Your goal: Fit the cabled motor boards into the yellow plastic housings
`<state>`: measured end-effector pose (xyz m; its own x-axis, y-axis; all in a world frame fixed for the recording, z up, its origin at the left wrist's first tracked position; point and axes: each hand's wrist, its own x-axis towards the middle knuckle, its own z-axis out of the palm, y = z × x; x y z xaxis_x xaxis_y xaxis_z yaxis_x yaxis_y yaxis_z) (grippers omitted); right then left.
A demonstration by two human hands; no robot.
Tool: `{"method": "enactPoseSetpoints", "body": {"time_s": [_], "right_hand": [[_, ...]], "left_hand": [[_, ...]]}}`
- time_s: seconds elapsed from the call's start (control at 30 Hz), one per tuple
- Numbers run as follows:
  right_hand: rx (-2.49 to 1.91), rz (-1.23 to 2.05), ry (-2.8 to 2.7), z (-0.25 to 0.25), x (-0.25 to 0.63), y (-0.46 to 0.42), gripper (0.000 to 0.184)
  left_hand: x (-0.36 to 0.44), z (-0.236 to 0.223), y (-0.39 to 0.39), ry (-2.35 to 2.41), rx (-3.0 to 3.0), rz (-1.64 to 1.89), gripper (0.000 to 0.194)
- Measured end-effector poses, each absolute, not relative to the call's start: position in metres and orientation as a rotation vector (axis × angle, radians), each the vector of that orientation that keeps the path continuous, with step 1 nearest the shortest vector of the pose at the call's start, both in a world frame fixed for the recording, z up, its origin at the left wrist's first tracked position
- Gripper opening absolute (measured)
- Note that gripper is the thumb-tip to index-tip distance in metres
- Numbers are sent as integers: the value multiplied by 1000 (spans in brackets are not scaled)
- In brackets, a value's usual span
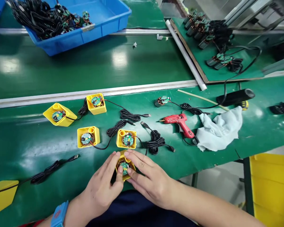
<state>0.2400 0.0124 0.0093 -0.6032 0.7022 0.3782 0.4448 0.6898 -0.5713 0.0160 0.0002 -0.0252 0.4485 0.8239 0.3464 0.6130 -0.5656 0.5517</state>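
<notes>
A yellow plastic housing (121, 154) carrying a green circuit board (124, 168) sits near the edge of the green counter (38, 151), clasped closed from both sides by the left grip (101, 186) and right grip (151, 179). Another yellow housing (121, 134) and coiled black cables (155, 143) lie just beyond.

Left wrist (79, 206) wearing sky-blue rubbery wristband (59, 214), flat rectangular face, reddish marking on it; right forearm (203, 205) showing bare; dark navy garment (137, 209) showing at lower edge of view; red fabric edge (32, 224) showing beyond wristband, mostly cropped.
</notes>
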Motion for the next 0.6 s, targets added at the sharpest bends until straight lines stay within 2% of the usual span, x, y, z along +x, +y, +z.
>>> {"method": "enactPoseSetpoints", "body": {"time_s": [0.2,0.6], "right_hand": [[-901,613,-2324,13,242,16,20],[-868,601,-2298,9,243,18,19]], "left_hand": [[20,-20,4,1305,2248,788,64],[18,-21,4,1236,2340,806,69]]}}
